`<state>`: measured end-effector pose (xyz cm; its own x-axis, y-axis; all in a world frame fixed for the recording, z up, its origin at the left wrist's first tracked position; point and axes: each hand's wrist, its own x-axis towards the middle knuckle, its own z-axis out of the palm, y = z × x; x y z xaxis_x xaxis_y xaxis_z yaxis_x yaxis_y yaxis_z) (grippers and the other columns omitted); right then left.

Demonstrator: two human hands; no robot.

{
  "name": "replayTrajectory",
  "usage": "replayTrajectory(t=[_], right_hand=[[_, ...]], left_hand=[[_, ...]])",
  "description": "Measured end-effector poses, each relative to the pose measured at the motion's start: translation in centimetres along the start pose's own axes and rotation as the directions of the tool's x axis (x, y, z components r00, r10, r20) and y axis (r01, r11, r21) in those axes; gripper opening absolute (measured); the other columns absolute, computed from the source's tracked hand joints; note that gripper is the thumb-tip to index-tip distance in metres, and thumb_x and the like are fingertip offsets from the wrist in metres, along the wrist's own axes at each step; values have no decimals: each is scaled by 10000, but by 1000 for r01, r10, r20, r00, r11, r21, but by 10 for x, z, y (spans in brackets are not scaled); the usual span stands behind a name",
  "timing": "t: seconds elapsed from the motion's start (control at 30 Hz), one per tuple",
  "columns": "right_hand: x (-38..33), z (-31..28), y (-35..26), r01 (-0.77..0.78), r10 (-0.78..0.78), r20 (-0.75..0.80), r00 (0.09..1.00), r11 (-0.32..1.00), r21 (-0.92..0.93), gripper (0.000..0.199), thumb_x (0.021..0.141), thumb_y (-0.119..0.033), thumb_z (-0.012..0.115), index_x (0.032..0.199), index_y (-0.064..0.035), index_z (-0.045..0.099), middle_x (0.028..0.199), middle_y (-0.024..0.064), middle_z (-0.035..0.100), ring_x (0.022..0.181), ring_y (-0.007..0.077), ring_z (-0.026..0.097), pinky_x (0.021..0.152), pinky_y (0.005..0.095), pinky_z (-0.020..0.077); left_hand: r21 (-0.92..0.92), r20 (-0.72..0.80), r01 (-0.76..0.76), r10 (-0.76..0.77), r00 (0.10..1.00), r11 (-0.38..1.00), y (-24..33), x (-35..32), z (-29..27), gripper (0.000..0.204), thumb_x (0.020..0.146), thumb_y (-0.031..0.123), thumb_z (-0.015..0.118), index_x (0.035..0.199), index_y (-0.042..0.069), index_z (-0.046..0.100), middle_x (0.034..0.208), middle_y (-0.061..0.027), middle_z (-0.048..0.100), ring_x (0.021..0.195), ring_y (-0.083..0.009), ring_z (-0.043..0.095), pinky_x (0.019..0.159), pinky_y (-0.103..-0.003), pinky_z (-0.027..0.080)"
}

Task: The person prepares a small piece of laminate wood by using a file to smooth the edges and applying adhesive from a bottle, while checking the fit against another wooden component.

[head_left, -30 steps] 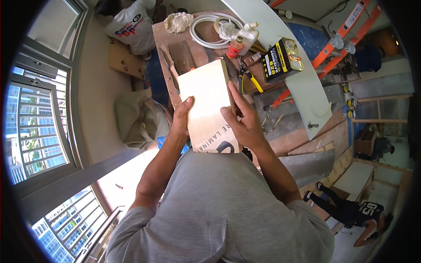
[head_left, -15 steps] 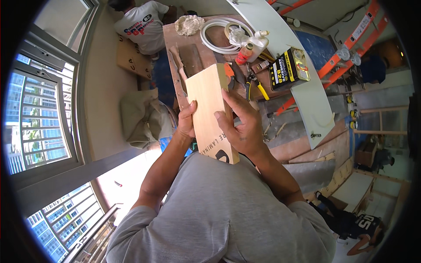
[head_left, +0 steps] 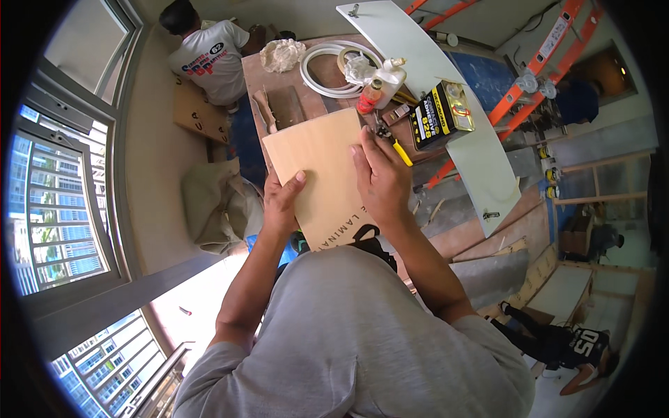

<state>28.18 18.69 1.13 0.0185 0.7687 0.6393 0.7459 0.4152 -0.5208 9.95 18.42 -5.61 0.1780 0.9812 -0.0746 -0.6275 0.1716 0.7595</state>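
A pale wood-coloured board point(head_left: 324, 167) with dark printed lettering near its lower edge is held in front of my grey shirt, broad face up. My left hand point(head_left: 282, 202) grips its left edge, thumb on the face and the other fingers mostly out of sight behind it. At the right edge, my right hand point(head_left: 383, 177) is closed on the board, its fingers along the side. Beyond that hand lie pliers with yellow handles point(head_left: 402, 153), partly covered by it. The board hides part of the worktable point(head_left: 320, 104) behind it.
On the table stand a red-labelled bottle point(head_left: 369, 97), a white bottle point(head_left: 391, 78) and a black-and-yellow tin point(head_left: 428, 122). White tubing point(head_left: 306, 73) lies coiled nearby. A white panel point(head_left: 481, 164) and orange ladder point(head_left: 526, 80) are at right. People work at far left and lower right.
The board has turned so its broad face shows wider and its thick right side no longer shows. My left thumb lies further onto the face. The view has shifted slightly.
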Motion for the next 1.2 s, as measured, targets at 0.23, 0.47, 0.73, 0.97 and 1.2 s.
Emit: replayTrajectory(t=[0.23,0.47,0.73,0.97,1.2], right_hand=[[-14,14,13,52,-52,5,999,997,-65,280,947,-35,700,1213,49,684,1168,250,720,938,364,739,781,369,598],[-16,7,21,-338,360,78,930,753,565,193,982,-73,688,1159,3,706,1110,120,718,972,127,677,800,281,546],[-3,-3,23,-507,502,133,854,749,426,164,989,-100,702,1111,-1,748,884,8,644,777,44,545,675,220,433],[2,-4,18,-477,450,185,874,715,511,146,987,-90,715,1079,22,723,911,8,684,725,32,565,641,206,446],[1,2,24,-498,386,328,862,524,691,317,989,-89,714,1283,1,635,1106,42,685,920,58,624,799,230,520]], left_hand=[[85,-87,-77,85,993,993,-7,-6,3,514,990,228,698,1404,-15,515,1282,-128,657,1129,-219,666,973,-373,546],[25,-80,-42,44,996,999,-1,0,0,522,977,241,705,1388,-26,525,1266,-143,663,1105,-237,680,955,-382,558],[7,-84,24,-24,996,1000,-8,-2,-3,559,949,280,706,1375,-39,536,1236,-159,675,1072,-259,699,935,-400,572],[-45,-40,49,-51,998,998,-19,1,-14,617,917,312,729,1386,-38,536,1256,-164,674,1104,-277,702,947,-413,580],[-111,17,130,-129,991,985,-31,2,-28,715,907,355,742,1455,-14,468,1307,-168,660,1130,-276,705,963,-424,598]])
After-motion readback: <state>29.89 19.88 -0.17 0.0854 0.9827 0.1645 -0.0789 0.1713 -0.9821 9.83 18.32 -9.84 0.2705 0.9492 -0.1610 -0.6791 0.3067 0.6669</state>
